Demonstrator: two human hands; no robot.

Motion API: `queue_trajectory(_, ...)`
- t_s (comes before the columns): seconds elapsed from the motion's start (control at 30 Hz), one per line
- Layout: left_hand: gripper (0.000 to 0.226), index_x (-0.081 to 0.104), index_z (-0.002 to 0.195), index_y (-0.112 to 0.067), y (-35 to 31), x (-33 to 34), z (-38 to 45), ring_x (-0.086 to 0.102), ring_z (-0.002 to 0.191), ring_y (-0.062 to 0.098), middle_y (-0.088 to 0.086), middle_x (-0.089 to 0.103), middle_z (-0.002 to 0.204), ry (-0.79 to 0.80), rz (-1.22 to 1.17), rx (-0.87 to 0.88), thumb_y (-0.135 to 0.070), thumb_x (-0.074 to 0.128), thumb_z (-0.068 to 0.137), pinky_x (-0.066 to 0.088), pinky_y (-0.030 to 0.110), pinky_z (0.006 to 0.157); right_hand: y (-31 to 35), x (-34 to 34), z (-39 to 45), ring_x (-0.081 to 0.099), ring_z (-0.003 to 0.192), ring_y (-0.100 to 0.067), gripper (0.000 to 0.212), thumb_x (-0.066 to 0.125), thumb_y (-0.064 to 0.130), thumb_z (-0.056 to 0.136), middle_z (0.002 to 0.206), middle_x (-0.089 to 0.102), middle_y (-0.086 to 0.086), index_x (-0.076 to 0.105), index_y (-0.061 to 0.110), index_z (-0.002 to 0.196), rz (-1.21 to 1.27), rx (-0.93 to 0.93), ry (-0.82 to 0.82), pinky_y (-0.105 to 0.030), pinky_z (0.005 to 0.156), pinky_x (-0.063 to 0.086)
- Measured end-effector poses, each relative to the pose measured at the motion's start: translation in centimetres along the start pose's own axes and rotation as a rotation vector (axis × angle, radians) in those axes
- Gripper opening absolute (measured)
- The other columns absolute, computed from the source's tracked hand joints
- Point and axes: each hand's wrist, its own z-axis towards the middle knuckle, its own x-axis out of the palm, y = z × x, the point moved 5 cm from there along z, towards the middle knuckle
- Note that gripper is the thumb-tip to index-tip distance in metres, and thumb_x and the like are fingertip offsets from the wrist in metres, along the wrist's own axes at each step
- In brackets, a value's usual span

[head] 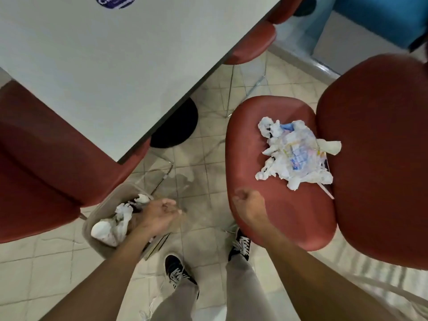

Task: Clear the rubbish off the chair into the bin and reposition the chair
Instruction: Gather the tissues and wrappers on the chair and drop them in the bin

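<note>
1. Head view, hands: left hand (159,215) reaching over the right rim of the bin (97,247), fingers spread and loose, gripping nothing. Right hand (249,206) curled into a loose fist above the near edge of the chair seat, nothing visible inside it.
2. Rubbish (294,154): crumpled white tissues heaped with a clear printed plastic wrapper, lying toward the right of the red chair (273,205) seat, up against the backrest. One twisted tissue poking onto the backrest at the right. A thin pale stick at the near right edge of the heap.
3. Bin: pale, translucent, standing on the tiled floor (201,167) at near left, between the chair on the left (46,158) and the person's feet. Crumpled white paper (111,225) already inside it.
4. Chair with the rubbish: standing right of the white table (104,66), apart from it, seat turned toward the left, backrest on the right.
5. Surroundings: another red chair (252,42) tucked under the far side of the table; black round table base (178,126) on the floor beneath the table edge. Black lace-up shoes (178,272) and pale trouser legs at the near centre.
</note>
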Motion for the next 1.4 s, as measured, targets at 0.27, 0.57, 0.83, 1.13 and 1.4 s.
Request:
queue_trajectory(0.27, 0.032, 0.064, 0.106, -0.025, -10.8, 11.3, 4.3, 0.059, 0.076, 0.010, -0.004, 0.058, 0.080, 0.088, 0.141, 0.131, -0.021, 0.077, 0.077, 0.053, 0.029, 0.077, -9.0, -9.4, 5.5, 0.062, 0.102, -0.017, 0.033, 0.061, 0.008, 0.085, 0.113, 0.068, -0.004, 0.065, 0.010, 0.117, 0.047, 0.148, -0.079, -0.018, 0.085, 0.042)
queue_trajectory(0.57, 0.057, 0.055, 0.127, -0.027, -19.2, 25.4, 12.5, 0.057, 0.112, 0.020, 0.002, 0.058, 0.122, 0.153, 0.392, 0.253, -0.024, 0.077, 0.074, 0.048, 0.037, 0.098, -17.3, -14.0, 15.3, 0.059, 0.081, -0.013, 0.042, 0.065, 0.017, 0.082, 0.084, 0.063, 0.007, 0.058, 0.018, 0.123, 0.208, 0.319, -0.144, -0.022, 0.072, 0.040)
queue_trajectory(0.83, 0.080, 0.032, 0.143, -0.033, -20.3, 30.4, 17.2, 0.048, 0.122, 0.027, 0.005, 0.042, 0.133, 0.037, 0.610, 0.284, -0.017, 0.074, 0.077, 0.042, 0.041, 0.097, -20.9, -13.0, 20.0, 0.059, 0.100, -0.015, 0.050, 0.075, 0.034, 0.074, 0.113, 0.063, 0.002, 0.057, 0.019, 0.119, 0.266, 0.396, -0.163, -0.026, 0.083, 0.045)
queue_trajectory(1.13, 0.044, 0.062, 0.119, -0.016, -19.2, 30.4, 18.8, 0.063, 0.087, 0.028, 0.009, 0.068, 0.094, -0.053, 0.488, 0.318, 0.001, 0.063, 0.078, 0.045, 0.028, 0.075, -22.1, -11.8, 21.1, 0.064, 0.095, -0.024, 0.034, 0.071, 0.026, 0.079, 0.102, 0.068, -0.004, 0.061, 0.018, 0.110, 0.232, 0.448, -0.129, -0.036, 0.084, 0.052)
queue_trajectory(1.4, 0.061, 0.050, 0.132, -0.025, -18.9, 27.7, 14.0, 0.059, 0.077, 0.017, -0.002, 0.062, 0.083, -0.080, 0.318, 0.227, -0.005, 0.070, 0.078, 0.042, 0.021, 0.068, -20.2, -12.8, 16.6, 0.053, 0.082, -0.016, 0.030, 0.070, 0.019, 0.081, 0.093, 0.055, 0.006, 0.053, 0.021, 0.106, 0.213, 0.457, -0.133, -0.025, 0.072, 0.040)
